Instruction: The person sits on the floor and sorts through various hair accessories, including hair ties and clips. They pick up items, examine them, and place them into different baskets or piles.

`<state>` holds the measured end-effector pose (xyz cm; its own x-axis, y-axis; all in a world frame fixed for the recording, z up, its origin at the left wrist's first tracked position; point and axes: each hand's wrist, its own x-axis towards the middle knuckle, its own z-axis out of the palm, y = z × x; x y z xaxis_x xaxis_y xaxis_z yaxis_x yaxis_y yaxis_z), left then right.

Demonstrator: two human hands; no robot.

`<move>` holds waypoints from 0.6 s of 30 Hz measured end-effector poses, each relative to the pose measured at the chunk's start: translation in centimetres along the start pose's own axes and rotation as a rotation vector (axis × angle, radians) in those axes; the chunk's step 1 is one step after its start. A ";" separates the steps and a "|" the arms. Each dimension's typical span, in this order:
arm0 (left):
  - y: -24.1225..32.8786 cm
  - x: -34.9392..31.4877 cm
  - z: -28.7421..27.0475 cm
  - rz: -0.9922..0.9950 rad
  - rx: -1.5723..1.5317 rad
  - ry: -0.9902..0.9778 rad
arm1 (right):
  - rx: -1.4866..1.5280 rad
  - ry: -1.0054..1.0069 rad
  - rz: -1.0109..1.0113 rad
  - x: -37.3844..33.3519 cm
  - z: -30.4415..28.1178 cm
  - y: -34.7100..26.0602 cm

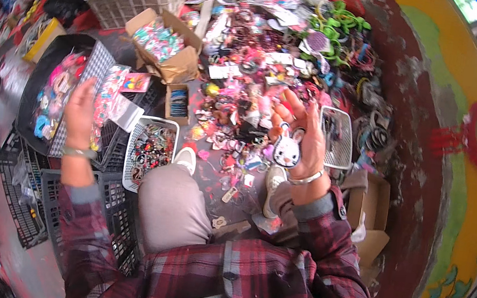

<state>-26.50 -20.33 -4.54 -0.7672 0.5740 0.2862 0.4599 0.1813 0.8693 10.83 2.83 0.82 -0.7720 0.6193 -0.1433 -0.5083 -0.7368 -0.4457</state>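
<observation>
Resting in the right hand [304, 140], at centre right of the frame, a white rabbit-face trinket [288, 150] is seen, held against the palm with the fingers [296, 105] spread upward around it. Over at centre left, the left hand [80, 114] is raised with its fingers pressed together against a clear packet of colourful small items [106, 103] (whether it is truly gripped cannot be told). Between the hands, a white basket [150, 147] of dark trinkets is set beside a bent knee. Above it, an open cardboard box [167, 47] is placed, and a heap of pink accessories [253, 90] is spread across the upper centre.
</observation>
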 end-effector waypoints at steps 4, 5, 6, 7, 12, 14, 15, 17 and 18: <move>16.0 -9.1 9.6 0.135 -0.296 -0.615 | 0.160 -0.074 -0.075 -4.1 0.0 -0.7; 18.8 -11.3 11.0 0.040 -0.433 -0.738 | 0.185 -0.047 -0.091 -5.0 0.2 -0.6; 21.3 -13.3 12.3 -0.060 -0.570 -0.859 | 0.208 -0.019 -0.105 -5.8 0.2 -0.8; 23.1 -14.9 13.7 0.192 -0.446 -0.798 | 0.220 0.006 -0.114 -6.6 -0.1 -1.1; 26.8 -20.0 17.9 0.808 -0.019 -0.571 | 0.145 0.054 -0.214 -11.0 -0.6 -2.8; 27.1 -21.2 19.4 0.929 0.082 -0.505 | 0.091 0.165 -0.256 -12.6 -0.4 -3.2; 27.3 -21.9 20.2 0.933 0.083 -0.523 | 0.084 0.177 -0.237 -13.2 -0.8 -3.4; 27.1 -22.7 20.9 0.986 0.048 -0.520 | 0.094 0.197 -0.209 -14.6 -1.1 -3.4; 27.0 -23.0 20.9 1.005 0.034 -0.526 | 0.120 0.165 -0.182 -14.9 -1.4 -3.5</move>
<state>12.91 -11.91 3.91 0.2353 0.7347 0.6363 0.7798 -0.5334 0.3276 24.61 -3.47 3.30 -0.5960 0.7730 -0.2172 -0.6822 -0.6302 -0.3707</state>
